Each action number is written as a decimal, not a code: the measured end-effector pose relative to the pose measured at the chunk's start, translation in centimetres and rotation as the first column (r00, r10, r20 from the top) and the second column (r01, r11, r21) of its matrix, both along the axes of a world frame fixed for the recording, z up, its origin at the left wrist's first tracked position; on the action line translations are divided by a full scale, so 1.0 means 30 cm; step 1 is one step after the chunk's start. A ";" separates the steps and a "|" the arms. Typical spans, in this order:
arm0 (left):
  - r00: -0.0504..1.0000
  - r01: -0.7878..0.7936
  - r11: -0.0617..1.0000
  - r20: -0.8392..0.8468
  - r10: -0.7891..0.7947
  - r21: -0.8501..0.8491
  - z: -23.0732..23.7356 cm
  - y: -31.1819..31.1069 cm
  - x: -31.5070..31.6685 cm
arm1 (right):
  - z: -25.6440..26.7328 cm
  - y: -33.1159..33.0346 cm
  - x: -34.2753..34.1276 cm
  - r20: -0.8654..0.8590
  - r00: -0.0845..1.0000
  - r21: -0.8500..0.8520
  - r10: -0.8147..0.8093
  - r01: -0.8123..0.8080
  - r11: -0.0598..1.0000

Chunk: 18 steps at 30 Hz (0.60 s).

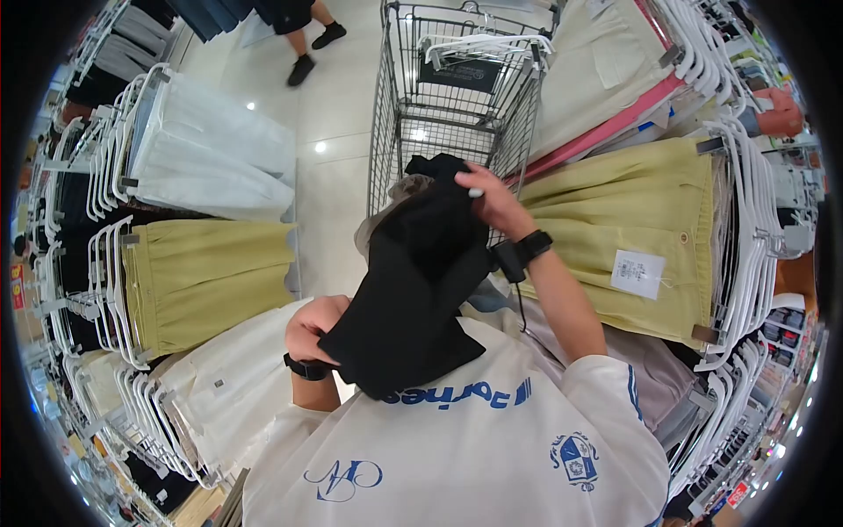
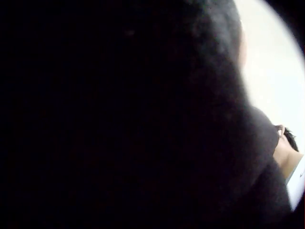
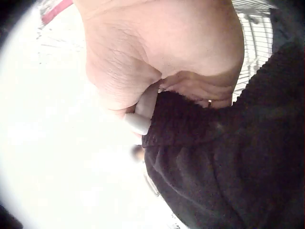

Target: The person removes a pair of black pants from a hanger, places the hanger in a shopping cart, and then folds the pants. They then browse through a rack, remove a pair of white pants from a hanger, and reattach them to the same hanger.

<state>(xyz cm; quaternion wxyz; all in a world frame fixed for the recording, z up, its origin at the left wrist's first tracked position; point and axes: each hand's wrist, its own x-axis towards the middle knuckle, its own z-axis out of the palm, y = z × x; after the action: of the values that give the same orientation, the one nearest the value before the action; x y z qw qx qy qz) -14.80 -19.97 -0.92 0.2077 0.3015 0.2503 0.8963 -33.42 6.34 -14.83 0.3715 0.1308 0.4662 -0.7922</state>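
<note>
A black elastic-waist garment (image 1: 413,290) hangs between my two hands, in front of my white shirt. My right hand (image 1: 496,202) grips its upper edge; in the right wrist view the gathered waistband (image 3: 178,119) lies under the fingers. A small white piece (image 3: 137,124) sticks out beside that grip. At the garment's lower left edge, my left hand (image 1: 316,329) holds the cloth with fingers curled. Black cloth (image 2: 133,119) fills most of the left wrist view and hides the left fingers there. Behind the black garment shows some greyish-brown cloth (image 1: 408,187).
A wire shopping cart (image 1: 382,132) stands ahead, with white hangers (image 1: 479,42) across its far end. Racks of yellow-green pants (image 1: 211,281) and white pants (image 1: 215,149) line the left; more yellow-green pants (image 1: 615,237) hang at right. A person's legs (image 1: 299,44) show up the aisle.
</note>
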 end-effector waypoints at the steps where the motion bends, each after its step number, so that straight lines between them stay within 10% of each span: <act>1: 0.988 -0.117 0.986 0.088 0.127 -0.116 0.008 0.004 0.014 | 0.143 0.014 -0.033 -0.064 0.998 -0.148 0.010 -0.020 0.989; 10: 0.706 -0.127 0.614 0.364 0.608 -0.779 -0.047 0.010 -0.038 | 0.671 0.008 -0.097 -0.626 0.767 -0.058 -0.139 0.132 0.990; 15: 0.663 -0.233 0.465 0.211 0.719 -0.854 -0.124 0.002 -0.082 | 0.762 -0.036 -0.041 -0.791 0.610 0.081 -0.037 0.165 0.983; 18: 0.721 -0.235 0.284 0.029 0.692 -0.929 -0.118 -0.018 -0.091 | 0.786 -0.082 0.001 -0.919 0.332 0.256 0.213 0.091 0.962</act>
<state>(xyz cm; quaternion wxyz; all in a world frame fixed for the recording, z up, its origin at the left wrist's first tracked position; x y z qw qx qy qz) -17.53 -20.50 -4.47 0.1014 -0.1482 0.7011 0.6901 -33.38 3.87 8.76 0.0429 -0.3204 0.6990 -0.6379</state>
